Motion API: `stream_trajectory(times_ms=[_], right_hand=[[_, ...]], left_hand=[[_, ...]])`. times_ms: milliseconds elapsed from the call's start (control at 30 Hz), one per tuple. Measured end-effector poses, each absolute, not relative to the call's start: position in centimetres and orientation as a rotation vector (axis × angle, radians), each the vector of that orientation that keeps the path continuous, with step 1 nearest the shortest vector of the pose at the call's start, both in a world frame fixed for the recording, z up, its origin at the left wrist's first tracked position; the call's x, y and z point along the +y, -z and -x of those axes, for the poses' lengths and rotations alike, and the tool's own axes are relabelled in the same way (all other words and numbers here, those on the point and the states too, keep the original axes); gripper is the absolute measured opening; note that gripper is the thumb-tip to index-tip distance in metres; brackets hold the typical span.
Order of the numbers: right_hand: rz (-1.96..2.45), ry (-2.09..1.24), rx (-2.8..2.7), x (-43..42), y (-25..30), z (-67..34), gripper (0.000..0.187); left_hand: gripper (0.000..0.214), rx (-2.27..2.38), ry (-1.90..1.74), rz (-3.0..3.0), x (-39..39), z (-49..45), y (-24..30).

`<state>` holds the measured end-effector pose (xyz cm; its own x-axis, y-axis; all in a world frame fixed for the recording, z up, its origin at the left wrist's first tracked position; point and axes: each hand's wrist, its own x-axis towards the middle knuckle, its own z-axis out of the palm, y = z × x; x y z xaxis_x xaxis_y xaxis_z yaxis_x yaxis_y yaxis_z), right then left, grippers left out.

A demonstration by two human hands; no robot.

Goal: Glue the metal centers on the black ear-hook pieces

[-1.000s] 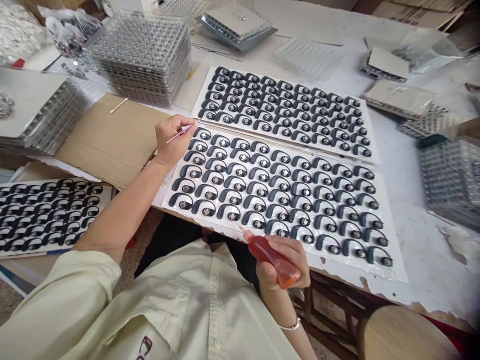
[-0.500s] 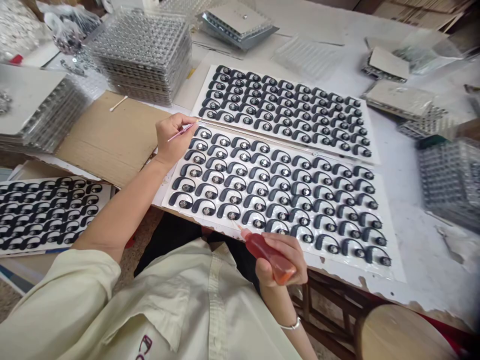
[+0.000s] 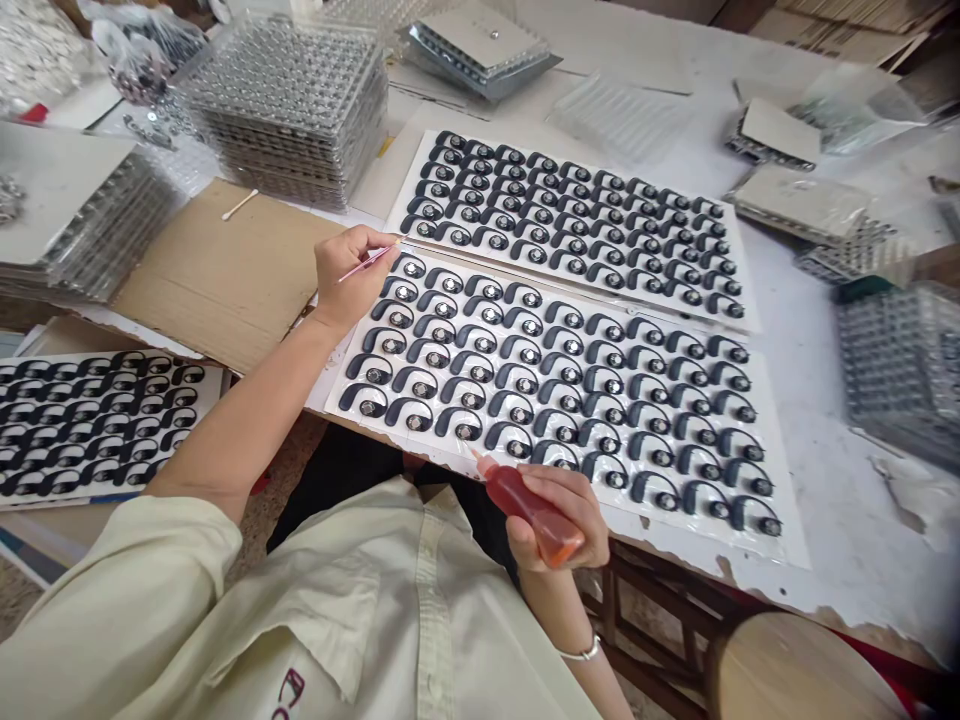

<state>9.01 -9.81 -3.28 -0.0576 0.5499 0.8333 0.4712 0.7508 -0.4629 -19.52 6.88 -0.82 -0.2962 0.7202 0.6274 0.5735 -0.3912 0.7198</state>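
Pink applicator stick [image 3: 366, 263] pinched in the left hand [image 3: 349, 280] at ten o'clock, just above black ear hooks [image 3: 409, 265] on a white tray [image 3: 787, 545]; right hand [image 3: 551, 525] at six, fingers [image 3: 570, 495] wrapped round a red squeeze bottle [image 3: 529, 510]!

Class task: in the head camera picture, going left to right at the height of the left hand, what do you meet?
Stacked clear trays under a white card → brown cardboard sheet → left hand holding a pink stick → white sheet of black ear hooks → stacked clear trays
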Motion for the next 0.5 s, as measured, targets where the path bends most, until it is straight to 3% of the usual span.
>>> stream_trajectory(times_ms=[500], right_hand=[[0.773, 0.013, -1.746, -9.44, 2.50, -8.38, 0.032]], left_hand=[[0.002, 1.688, -1.738, -1.757, 7.07, 19.86, 1.29]])
